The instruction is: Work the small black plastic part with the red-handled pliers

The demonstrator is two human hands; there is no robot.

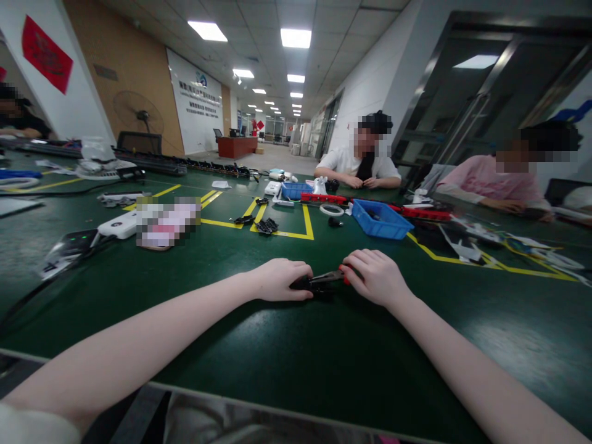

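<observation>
My left hand (284,279) is closed round a small black part (301,283) just above the green table. My right hand (374,276) grips a pair of pliers (327,277) by its red handles, mostly covered by the fingers. The long metal jaws point left and reach the black part; whether they are clamped on it I cannot tell. Some dark material shows under the jaws, too unclear to name. Farther back lie a heap of small black pieces (267,226) and a single black piece (335,222).
Blue trays (382,223) stand beyond my right hand. A phone (169,223) and a white power strip (121,223) lie to the left. Yellow tape (282,234) marks the green table (277,345). Two people sit across on the right, another at far left.
</observation>
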